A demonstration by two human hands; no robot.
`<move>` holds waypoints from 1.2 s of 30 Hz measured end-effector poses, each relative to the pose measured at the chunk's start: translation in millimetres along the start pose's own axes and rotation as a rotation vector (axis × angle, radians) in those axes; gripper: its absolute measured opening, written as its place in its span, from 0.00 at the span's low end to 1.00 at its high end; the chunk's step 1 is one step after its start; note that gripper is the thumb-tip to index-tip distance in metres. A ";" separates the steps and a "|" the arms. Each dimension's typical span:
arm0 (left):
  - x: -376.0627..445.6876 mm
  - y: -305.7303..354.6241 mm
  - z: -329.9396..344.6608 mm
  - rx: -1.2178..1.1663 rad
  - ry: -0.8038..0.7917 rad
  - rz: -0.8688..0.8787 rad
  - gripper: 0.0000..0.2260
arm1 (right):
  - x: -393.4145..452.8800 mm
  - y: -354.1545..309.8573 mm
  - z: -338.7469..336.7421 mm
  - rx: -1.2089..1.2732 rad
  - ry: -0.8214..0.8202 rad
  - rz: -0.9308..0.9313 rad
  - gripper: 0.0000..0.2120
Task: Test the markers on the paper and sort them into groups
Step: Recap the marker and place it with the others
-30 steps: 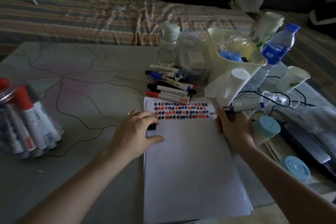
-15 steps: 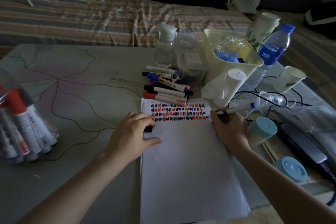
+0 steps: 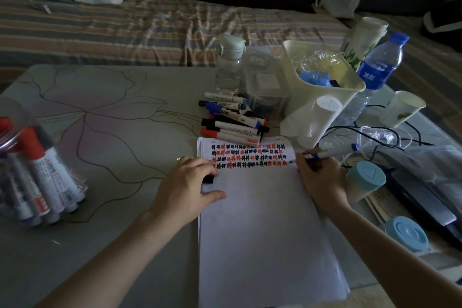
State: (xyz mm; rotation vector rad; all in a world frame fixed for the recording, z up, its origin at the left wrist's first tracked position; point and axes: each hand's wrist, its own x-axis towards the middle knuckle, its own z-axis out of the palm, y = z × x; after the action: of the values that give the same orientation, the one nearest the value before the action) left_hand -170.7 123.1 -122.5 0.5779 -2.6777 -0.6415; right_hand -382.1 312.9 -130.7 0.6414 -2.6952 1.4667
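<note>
Right hand (image 3: pixel 322 180) gripping one blue-capped white marker (image 3: pixel 327 154), tip at edge of white paper sheet (image 3: pixel 262 232). Left hand (image 3: pixel 185 187) curled on black cap (image 3: pixel 208 179). Four rows of marks (image 3: pixel 247 156). Around eight markers piled (image 3: pixel 232 120) on tabletop (image 3: pixel 112 132).

Paper (image 3: pixel 262 232) lies mid desk (image 3: pixel 112 120), marker pile (image 3: pixel 232 120) just behind it. Marker jar (image 3: pixel 32 170) far left. Bin (image 3: pixel 322 87), water bottle (image 3: pixel 375 75) & cups behind-right. Bed (image 3: pixel 150 30) behind desk.
</note>
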 end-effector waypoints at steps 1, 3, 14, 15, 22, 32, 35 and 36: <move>0.4 0.0 -0.2 -0.001 -0.002 -0.003 0.24 | -0.8 0.2 -0.2 0.020 -0.011 0.013 0.07; 1.2 0.0 -0.4 -0.005 -0.001 -0.007 0.23 | -1.1 -1.2 0.3 0.035 -0.021 0.034 0.07; 1.4 1.5 -1.0 0.002 -0.005 0.007 0.23 | 0.5 -2.5 1.4 0.019 -0.006 0.046 0.10; 1.5 0.9 -1.5 0.001 -0.018 0.009 0.24 | 1.0 -2.3 1.1 -0.004 -0.001 0.045 0.10; 5.6 -4.3 -12.9 0.015 -0.085 0.019 0.06 | -0.5 -8.2 -2.5 -0.041 -0.010 0.073 0.10; -36.1 7.7 -58.5 -0.429 0.026 -0.166 0.03 | -72.5 -107.8 -11.6 0.525 -0.339 0.375 0.10; -50.4 7.4 -73.0 -0.550 0.017 -0.236 0.03 | -104.8 -129.2 -7.9 0.623 -0.492 0.473 0.14; -53.8 6.9 -76.8 -0.589 0.009 -0.254 0.03 | -112.4 -134.4 -6.1 0.632 -0.507 0.475 0.14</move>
State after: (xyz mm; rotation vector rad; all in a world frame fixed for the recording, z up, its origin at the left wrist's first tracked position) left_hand -95.7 125.7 -65.8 0.7405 -2.2484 -1.4187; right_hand -232.6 292.7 -41.5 0.4272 -2.8380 2.6610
